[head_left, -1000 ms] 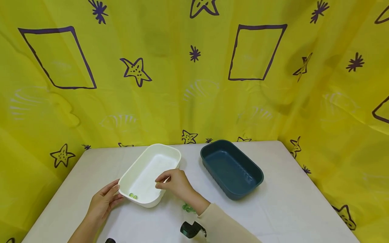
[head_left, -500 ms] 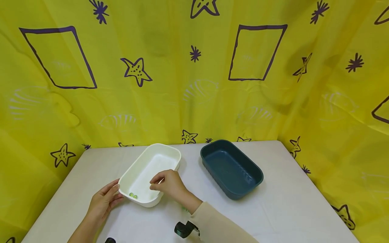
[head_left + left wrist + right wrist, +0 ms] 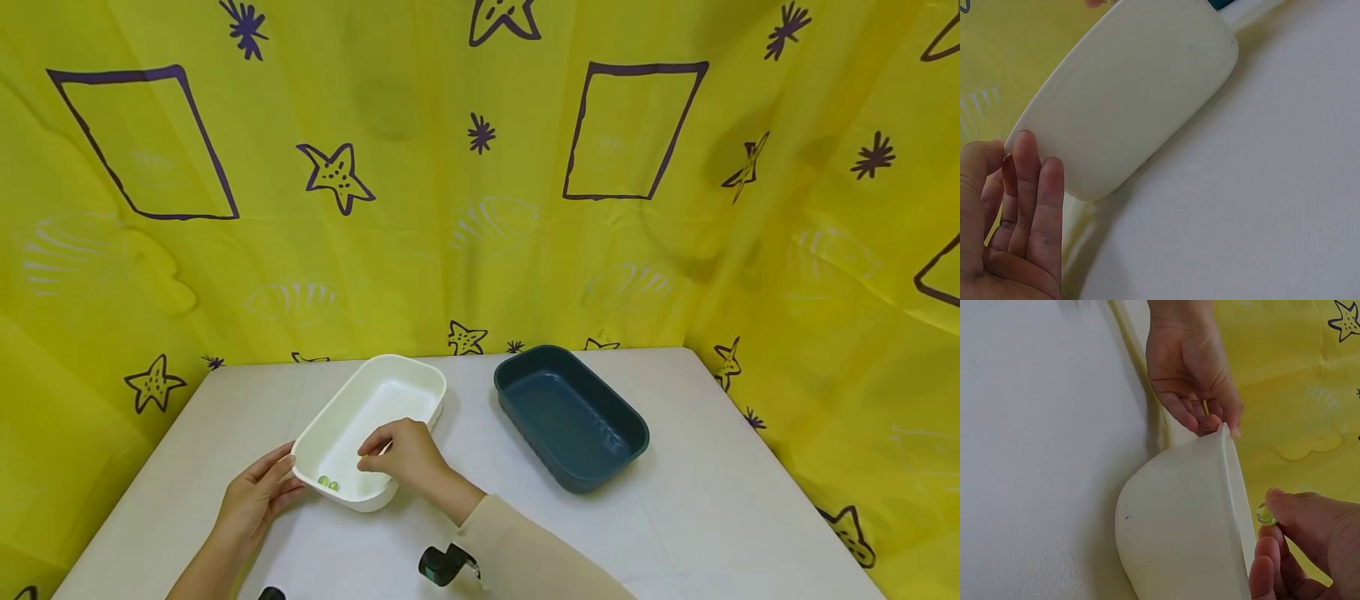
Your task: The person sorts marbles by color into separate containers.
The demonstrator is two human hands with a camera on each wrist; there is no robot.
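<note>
A white plastic basin (image 3: 371, 421) sits left of centre on the table. My left hand (image 3: 251, 496) holds its near-left corner. In the left wrist view the thumb lies at the rim, with fingers (image 3: 1050, 187) against the outer wall. My right hand (image 3: 405, 454) is over the basin's near half. Between its thumb and fingertips it pinches a clear green-yellow glass marble (image 3: 1265, 515), plain in the right wrist view beside the basin's rim. Two green marbles (image 3: 327, 483) lie inside the basin at its near end.
A dark teal basin (image 3: 570, 417) stands on the right of the white-covered table (image 3: 712, 500). Behind hangs a yellow patterned curtain (image 3: 420, 250). A black wrist camera (image 3: 442, 567) sticks out from the right sleeve (image 3: 540, 550).
My right hand has moved left, further over the white basin. The green marbles on the table near the right forearm have gone out of sight behind it. My left hand has stayed in place.
</note>
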